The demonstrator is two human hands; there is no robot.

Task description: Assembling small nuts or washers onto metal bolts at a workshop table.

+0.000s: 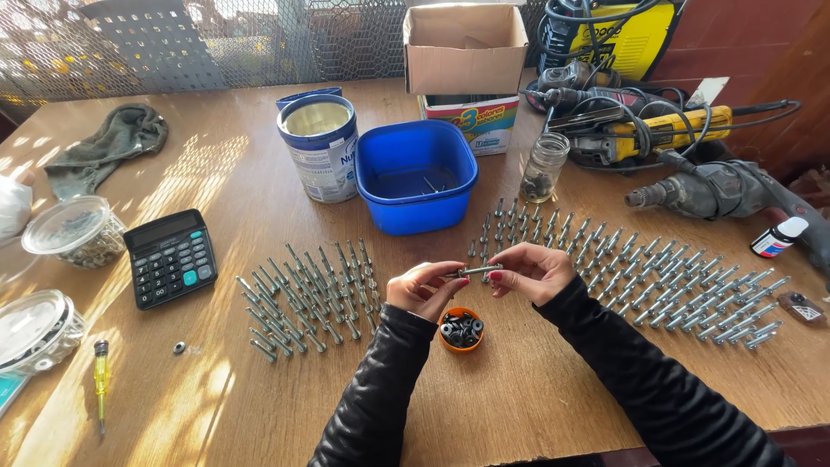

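Both hands' bolt (pixel 478 271) lengthwise left-right

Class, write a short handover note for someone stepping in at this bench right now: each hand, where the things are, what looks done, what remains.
Left hand and right hand hold one bolt between their fingertips, level, above the orange cup of dark washers.
Bolts laid in rows to the left; a larger field of rows to the right.
Blue tub behind holds only a few pieces.
Done: many bolts laid out in rows. Which rows carry washers cannot be told.
Left: the bolt in hand; washers remain in the cup.
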